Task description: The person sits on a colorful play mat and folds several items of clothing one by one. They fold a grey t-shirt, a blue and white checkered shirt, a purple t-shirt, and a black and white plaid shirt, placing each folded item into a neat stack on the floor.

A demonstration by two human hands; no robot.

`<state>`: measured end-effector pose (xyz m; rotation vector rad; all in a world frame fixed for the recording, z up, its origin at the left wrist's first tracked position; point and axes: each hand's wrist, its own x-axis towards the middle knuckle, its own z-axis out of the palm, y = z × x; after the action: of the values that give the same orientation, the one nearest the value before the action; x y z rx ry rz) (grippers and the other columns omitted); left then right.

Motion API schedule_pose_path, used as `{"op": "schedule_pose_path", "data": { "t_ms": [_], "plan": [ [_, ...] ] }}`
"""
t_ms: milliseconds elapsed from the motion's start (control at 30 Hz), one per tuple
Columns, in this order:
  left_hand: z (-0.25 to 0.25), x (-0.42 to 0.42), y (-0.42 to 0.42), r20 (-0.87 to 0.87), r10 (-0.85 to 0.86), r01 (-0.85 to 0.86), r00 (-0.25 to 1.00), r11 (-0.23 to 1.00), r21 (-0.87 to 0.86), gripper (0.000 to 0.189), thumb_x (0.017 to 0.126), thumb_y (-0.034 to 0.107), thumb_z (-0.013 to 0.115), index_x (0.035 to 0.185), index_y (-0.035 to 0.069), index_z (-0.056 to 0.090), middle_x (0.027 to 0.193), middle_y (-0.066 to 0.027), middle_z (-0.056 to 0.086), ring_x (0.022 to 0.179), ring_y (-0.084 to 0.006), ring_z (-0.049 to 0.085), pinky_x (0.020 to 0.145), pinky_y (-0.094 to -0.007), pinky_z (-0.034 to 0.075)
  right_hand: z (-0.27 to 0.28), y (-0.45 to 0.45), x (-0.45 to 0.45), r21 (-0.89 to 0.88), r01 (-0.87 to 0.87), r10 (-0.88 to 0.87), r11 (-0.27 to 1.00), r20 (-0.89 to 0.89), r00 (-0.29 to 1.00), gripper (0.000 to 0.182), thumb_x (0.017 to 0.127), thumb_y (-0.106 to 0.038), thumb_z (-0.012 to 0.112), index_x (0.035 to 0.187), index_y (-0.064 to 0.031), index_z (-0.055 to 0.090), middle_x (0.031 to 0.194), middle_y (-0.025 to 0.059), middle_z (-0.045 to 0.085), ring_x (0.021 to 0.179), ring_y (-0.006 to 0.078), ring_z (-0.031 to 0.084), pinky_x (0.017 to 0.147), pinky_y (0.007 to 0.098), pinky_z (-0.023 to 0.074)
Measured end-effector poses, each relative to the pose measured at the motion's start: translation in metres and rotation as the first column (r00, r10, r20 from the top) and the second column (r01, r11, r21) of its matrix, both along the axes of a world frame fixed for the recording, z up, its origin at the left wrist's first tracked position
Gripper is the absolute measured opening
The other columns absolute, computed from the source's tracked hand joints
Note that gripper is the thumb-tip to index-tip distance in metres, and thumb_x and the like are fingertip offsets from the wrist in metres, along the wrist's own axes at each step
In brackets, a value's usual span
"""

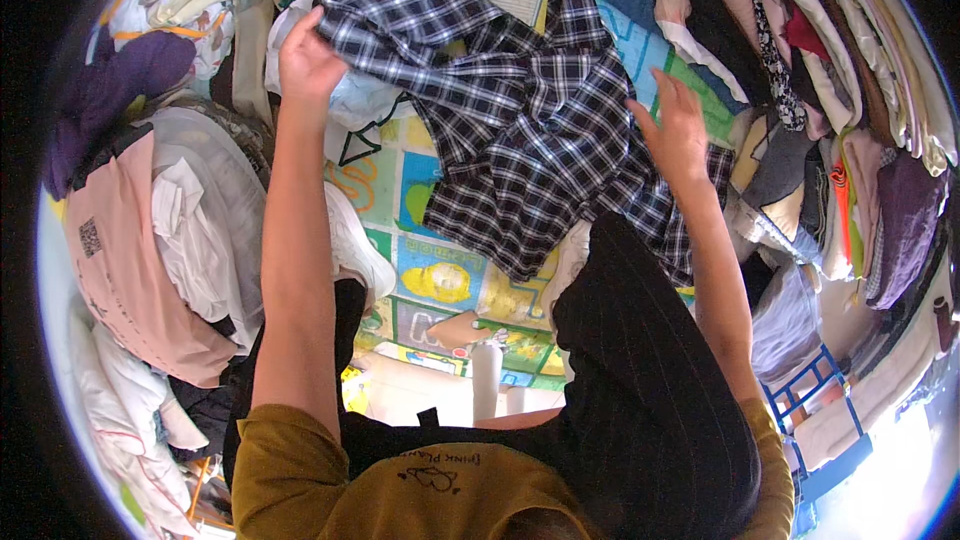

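Observation:
A black-and-white plaid shirt (517,120) lies crumpled on a printed children's mat (390,187), one end lifted a little at the upper left. My left hand (311,64) grips that raised end, its fingers partly hidden by the cloth. Beside the right edge of the shirt, my right hand (675,124) hovers with thumb and fingers apart and nothing between them. Part of the plaid cloth passes beneath my right forearm.
Piles of clothes surround the mat, among them a pink bag (127,240) bearing writing, a purple garment (135,75) and stacked clothes (802,37) at the right. A white shoe (356,240) is by my left knee. A blue metal frame (814,397) stands lower right.

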<state>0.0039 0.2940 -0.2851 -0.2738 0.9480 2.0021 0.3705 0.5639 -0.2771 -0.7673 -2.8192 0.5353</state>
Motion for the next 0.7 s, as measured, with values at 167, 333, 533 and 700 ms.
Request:
{"op": "schedule_pose_path", "data": {
  "t_ms": [167,333,533,700],
  "plan": [
    [0.027,0.032,-0.03,-0.134,0.119,-0.111,0.984,0.991,0.071,0.033,0.078,0.004,0.056,0.111,0.003,0.056,0.113,-0.0114,0.059,0.106,-0.0274,0.055,0.097,-0.0449,0.037,-0.027,-0.022,-0.074,0.08,-0.403,0.396,0.912,0.093,0.913,0.06,0.078,-0.037,0.065,0.132,-0.0277,0.041,0.139,0.0058,0.036,0.127,0.0274,0.035,0.101,0.044,0.0322],
    [0.045,0.075,-0.092,-0.327,0.356,-0.307,0.875,0.932,0.192,0.042,0.074,0.0,0.054,0.116,0.002,0.054,0.126,-0.0139,0.051,0.12,-0.03,0.043,0.105,-0.0472,0.028,-0.068,0.007,-0.081,-0.021,-0.408,0.408,0.913,0.109,0.906,0.062,0.08,-0.047,0.06,0.135,-0.0274,0.039,0.143,0.0034,0.032,0.131,0.0287,0.03,0.104,0.047,0.0281],
    [0.028,0.098,-0.125,0.142,0.285,-0.311,0.948,0.924,0.222,0.042,0.083,0.015,0.06,0.122,0.004,0.052,0.13,-0.012,0.049,0.122,-0.0295,0.042,0.104,-0.0463,0.031,-0.08,0.056,-0.078,0.061,-0.203,0.207,0.977,-0.056,0.977,0.072,0.075,-0.042,0.067,0.137,-0.0252,0.034,0.137,0.0084,0.039,0.118,0.0341,0.041,0.097,0.0436,0.0379],
    [0.014,0.069,-0.069,-0.032,0.117,-0.118,0.993,0.873,-0.473,0.04,0.082,0.018,0.066,0.117,0.002,0.055,0.117,-0.011,0.058,0.105,-0.0279,0.056,0.095,-0.0424,0.042,-0.088,0.05,-0.097,-0.165,-0.231,0.222,0.959,-0.071,0.972,0.078,0.074,-0.038,0.07,0.138,-0.0205,0.03,0.128,0.0179,0.046,0.107,0.0396,0.051,0.091,0.0439,0.043]
  ]
}}
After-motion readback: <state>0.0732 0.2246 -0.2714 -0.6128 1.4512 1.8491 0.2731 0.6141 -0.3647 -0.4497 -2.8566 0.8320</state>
